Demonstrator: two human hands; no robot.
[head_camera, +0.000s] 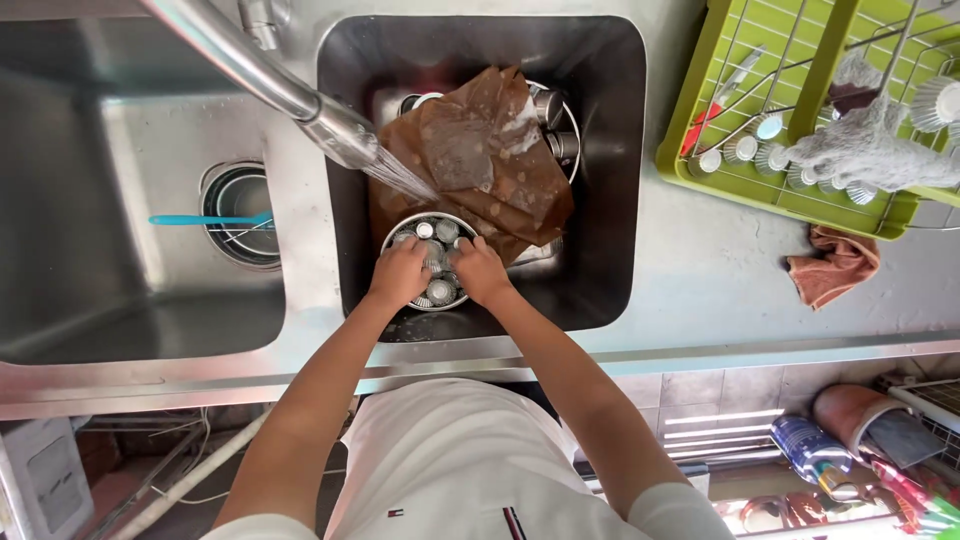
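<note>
Steel all round: in the head view my left hand (400, 272) and right hand (480, 270) sit side by side at the centre of the frame, both curled over a round metal bowl (408, 229) packed with small fluted tart moulds (441, 291). My fingers are bent down among the moulds, touching them; whether either hand has one pinched I cannot tell, since the fingertips are hidden. The bowl sits at the near edge of the dark right-hand sink basin (610, 180). Water streams from the faucet (270, 75), which comes in from the upper left, and falls onto the bowl's far rim. Just behind the bowl lies a wet sheet of brown baking paper (480, 150), draped over a larger pan holding metal cups. At left, the other basin (100, 260) has a teal-handled utensil (205, 219) lying across its drain. At the upper right, a green dish rack (700, 120) holds more moulds, with a rust-coloured cloth (832, 263) on the counter below it.
</note>
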